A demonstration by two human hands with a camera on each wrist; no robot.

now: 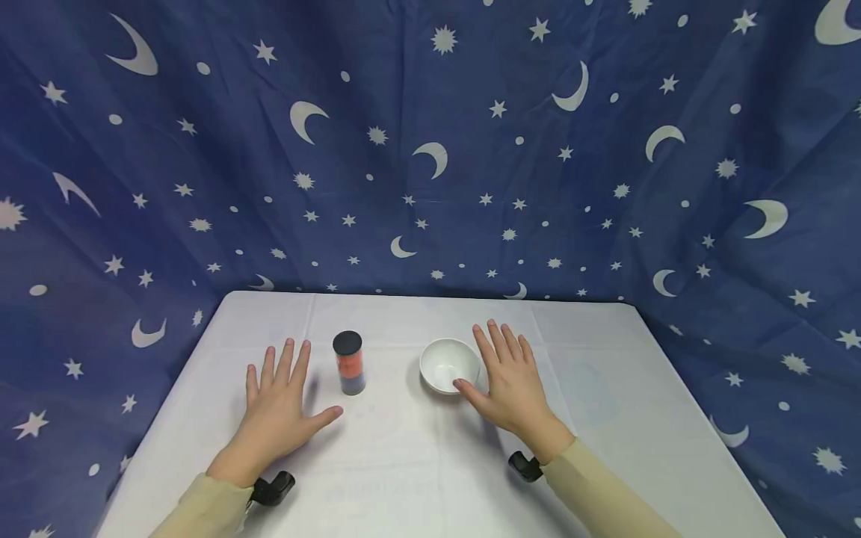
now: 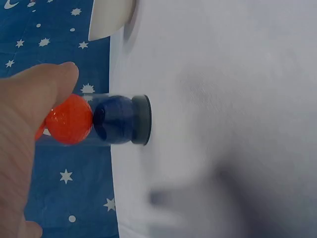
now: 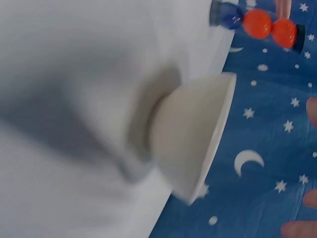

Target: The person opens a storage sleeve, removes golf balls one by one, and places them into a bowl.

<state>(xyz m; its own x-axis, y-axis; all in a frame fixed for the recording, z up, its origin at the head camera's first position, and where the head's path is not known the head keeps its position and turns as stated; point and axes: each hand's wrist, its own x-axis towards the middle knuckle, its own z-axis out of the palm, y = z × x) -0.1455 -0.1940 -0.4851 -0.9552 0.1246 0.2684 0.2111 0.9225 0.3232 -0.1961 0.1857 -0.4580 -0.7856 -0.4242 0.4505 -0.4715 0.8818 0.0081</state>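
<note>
Backdrop: dark blue cloth (image 1: 430, 134) printed with white moons and stars, hung behind and to both sides of a white-covered table (image 1: 417, 463).

Left hand (image 1: 279, 407), head view: flat on the table, palm down, fingers straight and spread, thumb out toward 3 o'clock. Holds nothing. Right hand (image 1: 511, 381): also flat and spread, holding nothing; thumb tip lies at the near rim of the white bowl (image 1: 449, 365), touching or just short of it, cannot tell which.

Clear tube (image 1: 349, 363) with a black cap stands upright between the hands, at about 2 o'clock from the left hand, near it but apart. Bowl sits at 3 o'clock from the tube, apart from it, and looks empty from above.

Left wrist view: tube holds a dark blue ball (image 2: 114, 120) lowest, with an orange ball (image 2: 72, 119) stacked on it. Right wrist view shows a second orange ball (image 3: 284, 32) under the cap.

Progress, as judged: nothing begun. Cap on, all balls in the tube, bowl bare, neither hand gripping. Everything remains to do.

Hard to read: both wrist views are blurred over the tablecloth. Left thumb (image 2: 29, 129) blocks the tube's upper part in the left wrist view. Right wrist view cuts off all but some fingertips (image 3: 297, 229). Small black wrist mounts (image 1: 272, 489) are partly hidden by beige sleeves (image 1: 605, 493).
</note>
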